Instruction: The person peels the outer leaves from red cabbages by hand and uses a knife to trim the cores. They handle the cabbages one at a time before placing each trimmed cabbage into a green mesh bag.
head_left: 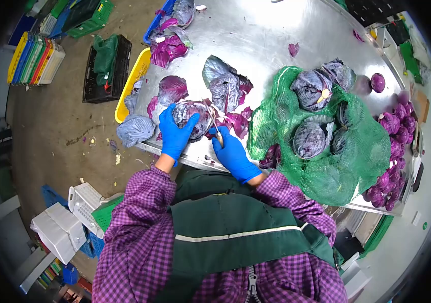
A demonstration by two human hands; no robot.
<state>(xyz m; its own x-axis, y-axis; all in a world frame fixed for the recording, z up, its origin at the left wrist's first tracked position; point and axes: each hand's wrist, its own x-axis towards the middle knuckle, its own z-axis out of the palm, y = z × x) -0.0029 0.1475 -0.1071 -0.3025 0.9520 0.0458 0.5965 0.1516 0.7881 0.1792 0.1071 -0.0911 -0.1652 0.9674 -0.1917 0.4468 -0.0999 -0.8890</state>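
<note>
Both my hands wear blue gloves. A red cabbage (pixel 195 117) sits at the near edge of the metal table, with my left hand (pixel 177 132) gripping its left side, fingers curled over it. In my right hand (pixel 233 152) is a knife (pixel 219 134), held by its light handle, its blade up against the cabbage's right side. Loose purple leaves (pixel 238 122) lie just beyond the knife. Behind the cabbage are a single leaf (pixel 173 90) and a heap of dark outer leaves (pixel 225 86). Another cabbage (pixel 136 130) rests at the table's left corner.
A green net sack (pixel 276 126) holding several cabbages spreads over the table on my right. Trimmed purple cabbages (pixel 396 126) are piled along the right edge. A yellow crate (pixel 124 103) and a blue crate (pixel 152 28) stand against the left edge; a black crate (pixel 90 83) is on the floor.
</note>
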